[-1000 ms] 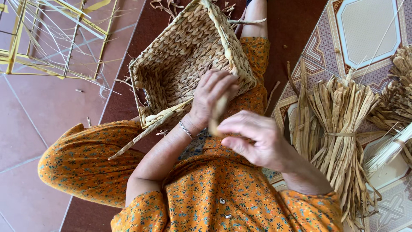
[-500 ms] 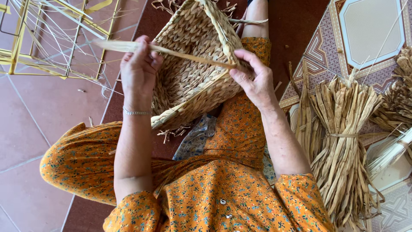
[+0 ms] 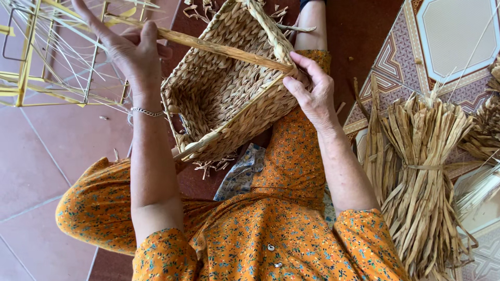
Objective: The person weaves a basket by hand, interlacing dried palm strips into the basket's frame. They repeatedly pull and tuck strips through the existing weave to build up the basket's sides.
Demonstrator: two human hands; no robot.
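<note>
A rectangular woven straw basket (image 3: 229, 99) rests on my lap, its opening facing me. A long dried reed strand (image 3: 219, 49) stretches taut across the basket's mouth. My left hand (image 3: 133, 47), with a thin bracelet at the wrist, is raised at the upper left and pinches the strand's far end. My right hand (image 3: 312, 91) presses on the basket's right rim, where the strand meets the weave, fingers curled over it. I am seated in an orange flowered dress (image 3: 250, 234).
A tied bundle of dried reeds (image 3: 422, 171) lies on a patterned mat (image 3: 448, 36) to my right. A yellow wire frame (image 3: 47, 57) with thin strands stands on the red floor tiles at upper left. Reed scraps lie beyond the basket.
Both hands were close together at the basket's near edge. The left hand has since drawn the strand out and up to the left, while the right moved to the basket's right rim.
</note>
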